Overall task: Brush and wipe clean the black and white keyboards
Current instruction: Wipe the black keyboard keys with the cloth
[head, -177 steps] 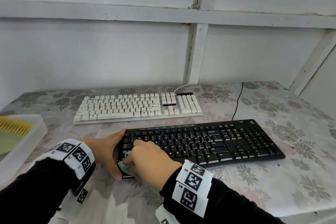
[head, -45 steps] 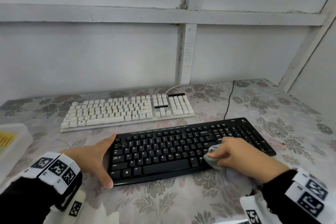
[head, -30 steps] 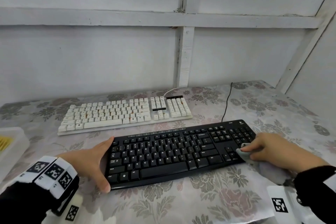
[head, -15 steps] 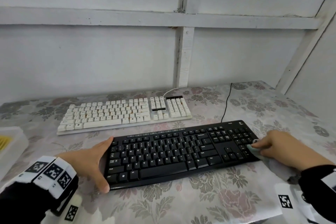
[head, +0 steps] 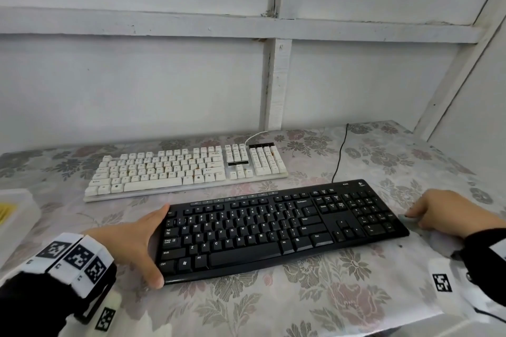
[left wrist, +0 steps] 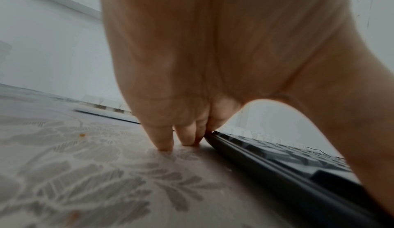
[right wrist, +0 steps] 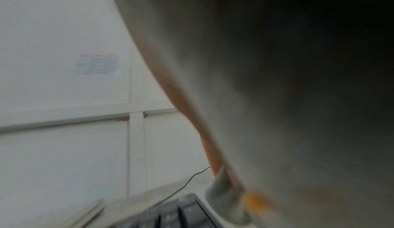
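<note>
Black keyboard (head: 284, 230): black body, black keys, white legends, black cable (head: 339, 156). White keyboard (head: 186, 169): cream-white keys, two small black panels, white cable (head: 256, 136). Tablecloth (head: 315, 301): pale ground, grey and dusty-pink flowers and leaves. Cloth (right wrist: 228, 203) at right hand (head: 449, 213): grey. Sleeves (head: 30, 306) black; wristbands (head: 76, 257) white with black square markers. Tray (head: 16, 216) white, yellow inside. Wall (head: 137, 90) white.

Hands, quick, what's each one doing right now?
Left hand: open, braced against the black keyboard's left end.
Right hand: holding a grey cloth beside the keyboard's right end.
</note>
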{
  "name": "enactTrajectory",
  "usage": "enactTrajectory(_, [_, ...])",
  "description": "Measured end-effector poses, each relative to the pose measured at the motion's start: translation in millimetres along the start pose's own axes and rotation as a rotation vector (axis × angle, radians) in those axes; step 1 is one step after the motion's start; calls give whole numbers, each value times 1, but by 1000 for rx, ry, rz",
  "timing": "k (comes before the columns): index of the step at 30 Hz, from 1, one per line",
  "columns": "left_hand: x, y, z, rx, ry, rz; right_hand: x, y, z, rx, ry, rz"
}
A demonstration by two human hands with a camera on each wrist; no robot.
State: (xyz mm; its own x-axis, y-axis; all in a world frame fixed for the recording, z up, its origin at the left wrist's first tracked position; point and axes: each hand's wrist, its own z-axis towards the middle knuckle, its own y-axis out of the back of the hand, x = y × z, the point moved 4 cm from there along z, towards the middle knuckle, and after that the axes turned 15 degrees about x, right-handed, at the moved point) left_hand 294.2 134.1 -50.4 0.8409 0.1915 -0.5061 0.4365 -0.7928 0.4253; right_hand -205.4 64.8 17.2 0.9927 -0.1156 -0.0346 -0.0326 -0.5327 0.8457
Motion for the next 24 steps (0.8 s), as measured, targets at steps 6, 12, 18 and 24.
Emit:
enactTrajectory(6, [2, 1, 3, 0, 1, 35, 26, 32, 38, -118, 162, 307])
enactTrajectory(12, [5, 0, 5, -15, -11, 52, 54, 23, 64, 34, 115, 91])
enactTrajectory(18, [6, 1, 7, -21, -14, 38, 50, 13, 49, 56, 37, -58])
enactTrajectory(24, [8, 2, 7, -28, -32, 55, 25, -8, 28, 24, 51, -47])
